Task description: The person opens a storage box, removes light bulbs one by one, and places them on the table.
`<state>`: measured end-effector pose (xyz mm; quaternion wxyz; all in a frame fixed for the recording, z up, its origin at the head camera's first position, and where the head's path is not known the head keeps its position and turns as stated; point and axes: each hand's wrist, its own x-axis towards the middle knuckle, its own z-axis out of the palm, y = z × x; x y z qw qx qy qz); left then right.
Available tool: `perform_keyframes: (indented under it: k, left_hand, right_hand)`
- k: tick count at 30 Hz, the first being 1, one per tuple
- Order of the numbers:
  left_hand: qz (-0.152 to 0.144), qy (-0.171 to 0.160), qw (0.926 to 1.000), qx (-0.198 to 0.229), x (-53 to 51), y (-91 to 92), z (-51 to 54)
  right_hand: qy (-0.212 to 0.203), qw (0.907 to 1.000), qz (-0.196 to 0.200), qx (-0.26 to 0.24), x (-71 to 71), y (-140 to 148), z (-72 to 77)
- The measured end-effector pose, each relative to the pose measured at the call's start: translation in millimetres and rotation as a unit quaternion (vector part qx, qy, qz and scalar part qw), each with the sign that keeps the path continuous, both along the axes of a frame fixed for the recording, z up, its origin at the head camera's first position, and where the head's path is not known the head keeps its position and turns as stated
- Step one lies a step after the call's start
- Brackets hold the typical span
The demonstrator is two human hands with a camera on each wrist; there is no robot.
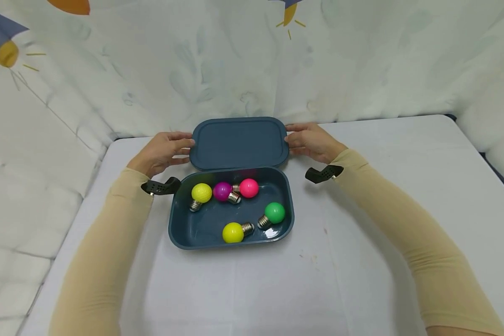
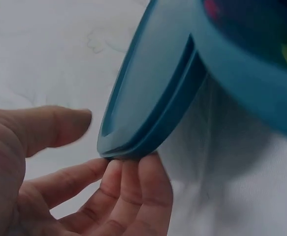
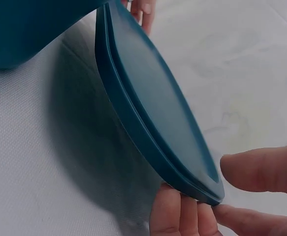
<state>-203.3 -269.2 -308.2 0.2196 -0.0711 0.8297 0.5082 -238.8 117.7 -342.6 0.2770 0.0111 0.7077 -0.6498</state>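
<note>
A dark blue-grey lid [image 1: 240, 143] lies flat side up just behind a matching box [image 1: 201, 245]. At the lid's left end is the left hand [image 1: 161, 151]; in the left wrist view its fingertips [image 2: 128, 167] touch the edge of the lid [image 2: 148, 88], the thumb apart from it. My right hand [image 1: 312, 142] is at the opposite end, and the right wrist view has its fingertips [image 3: 182, 196] against the rim of the lid [image 3: 153, 93]. Inside the box are bulbs: yellow [image 1: 202, 192], purple [image 1: 222, 191], pink [image 1: 249, 188], green [image 1: 275, 213] and another yellow [image 1: 233, 232].
The box stands on a white-covered table [image 1: 361, 280]. A pale patterned curtain [image 1: 235, 60] hangs behind the table's back edge, close beyond the lid. Black straps with small devices [image 1: 161, 186] sit at both wrists, the left one close to the box's back left corner.
</note>
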Motion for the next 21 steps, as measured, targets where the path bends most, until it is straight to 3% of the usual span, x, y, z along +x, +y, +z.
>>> perform_keyframes:
  k: [11,18,21]
  left_hand:
    - [-0.035,-0.022,0.9991,-0.006,-0.8,-6.7,12.6]
    - [-0.028,-0.036,0.9988,0.016,3.8,-19.5,4.5]
    - [-0.015,-0.041,0.9972,0.06,6.0,-23.8,-1.6]
  right_hand:
    - [-0.01,0.9999,-0.002,0.007,0.3,-2,-0.5]
    - [-0.016,0.9999,-0.005,0.001,3.4,-5,-2.8]
    - [-0.012,0.9999,0.002,-0.001,4.0,-6,-2.4]
